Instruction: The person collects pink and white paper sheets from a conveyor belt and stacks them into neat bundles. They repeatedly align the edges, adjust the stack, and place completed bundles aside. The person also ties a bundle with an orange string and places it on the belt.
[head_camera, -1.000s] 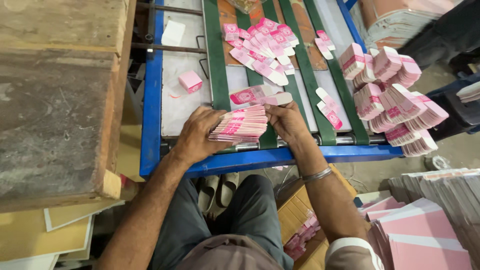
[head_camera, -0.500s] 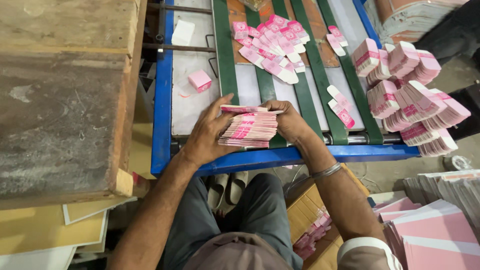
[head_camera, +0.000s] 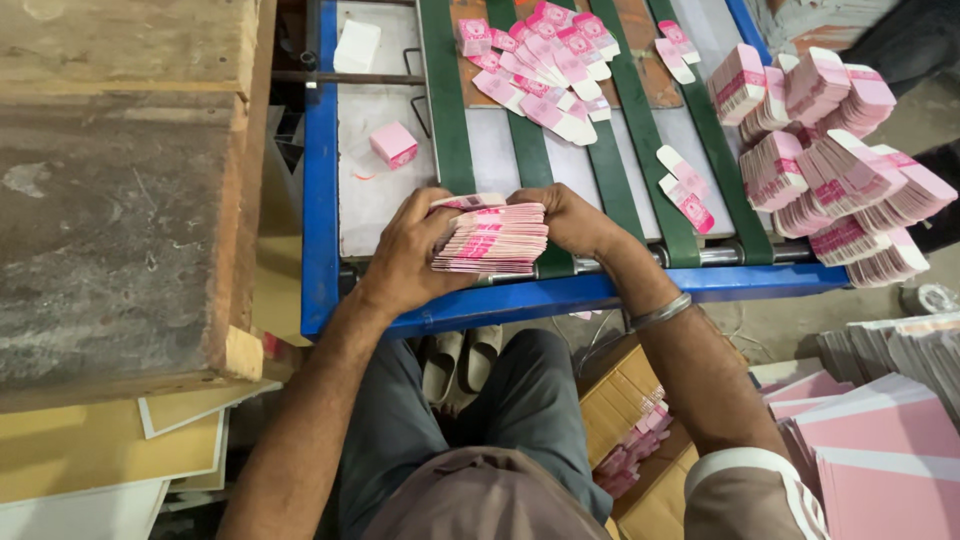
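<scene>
A thick stack of flat pink-and-white carton blanks (head_camera: 490, 240) is squeezed between both my hands at the near end of a blue-framed conveyor (head_camera: 318, 180). My left hand (head_camera: 412, 248) grips the stack's left end. My right hand (head_camera: 567, 218) closes over its right end, with a metal bangle on that wrist. Further up the green belts (head_camera: 445, 100), more loose blanks (head_camera: 545, 60) lie overlapping in a row. Two single blanks (head_camera: 685, 190) lie to the right of my hands.
Piles of stacked blanks (head_camera: 830, 150) sit on the conveyor's right side. A small pink box (head_camera: 394, 145) and a white box (head_camera: 356, 45) lie at left. A worn wooden table (head_camera: 120, 190) is at left, a cardboard box (head_camera: 630, 420) and pink sheets (head_camera: 880, 460) lower right.
The stack has been pulled together and squared between my hands, and now sits a little nearer the conveyor's end. The camera has shifted slightly.
</scene>
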